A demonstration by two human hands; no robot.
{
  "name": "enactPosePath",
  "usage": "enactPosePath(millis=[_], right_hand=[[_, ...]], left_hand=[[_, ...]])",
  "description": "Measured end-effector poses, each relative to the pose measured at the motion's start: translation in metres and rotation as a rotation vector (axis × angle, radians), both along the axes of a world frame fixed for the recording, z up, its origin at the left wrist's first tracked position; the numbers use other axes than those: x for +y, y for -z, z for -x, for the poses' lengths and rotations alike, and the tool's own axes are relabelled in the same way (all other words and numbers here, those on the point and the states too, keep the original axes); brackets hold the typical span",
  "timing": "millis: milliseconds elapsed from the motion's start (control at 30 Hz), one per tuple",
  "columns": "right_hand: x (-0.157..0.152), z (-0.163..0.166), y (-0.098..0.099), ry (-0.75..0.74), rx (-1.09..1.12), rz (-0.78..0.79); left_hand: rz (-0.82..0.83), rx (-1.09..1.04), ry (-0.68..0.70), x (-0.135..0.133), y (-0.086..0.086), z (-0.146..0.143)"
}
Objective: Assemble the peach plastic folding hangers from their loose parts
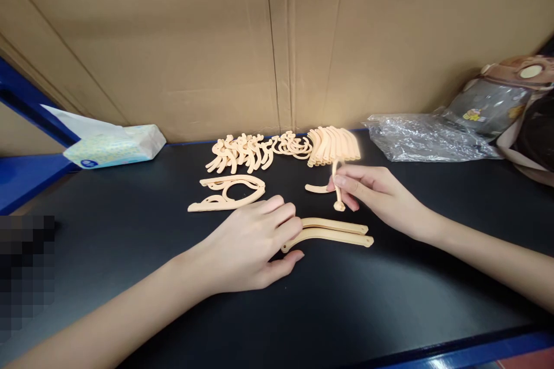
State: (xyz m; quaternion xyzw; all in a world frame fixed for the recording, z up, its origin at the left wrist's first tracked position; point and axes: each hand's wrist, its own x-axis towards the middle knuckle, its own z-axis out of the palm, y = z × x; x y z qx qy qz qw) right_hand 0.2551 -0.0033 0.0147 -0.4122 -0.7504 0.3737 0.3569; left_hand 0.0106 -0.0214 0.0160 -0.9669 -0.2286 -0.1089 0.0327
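Note:
My right hand pinches a small peach plastic curved piece with a knobbed lower end, held upright above the table. Behind those fingers, another short curved piece lies on the table. My left hand is over the left end of two long, bent plastic arms, the upper one and the lower one, lying side by side. Its fingers are bent at that end, and the thumb is held apart below. Left of centre rests an assembled folding hanger, folded, with a round loop inside.
Along the back lie a pile of short curved pieces, several hooks and a row of long arms. A tissue pack stands left; a clear plastic bag and a grey-brown bag are right. Cardboard walls the back.

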Motion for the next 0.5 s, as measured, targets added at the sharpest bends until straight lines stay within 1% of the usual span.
enactPosePath(millis=[167, 367, 500], right_hand=[[0.0005, -0.0004, 0.0018, 0.010, 0.042, 0.021], [0.0005, -0.0005, 0.0024, 0.018, 0.065, 0.076], [0.0002, 0.0005, 0.0014, 0.014, 0.057, 0.067]], left_hand=[[-0.038, 0.018, -0.002, -0.0001, 0.0011, 0.0004], [-0.022, 0.007, 0.009, 0.0005, 0.0036, 0.0006], [-0.085, -0.018, 0.013, 0.0015, 0.0038, -0.0001]])
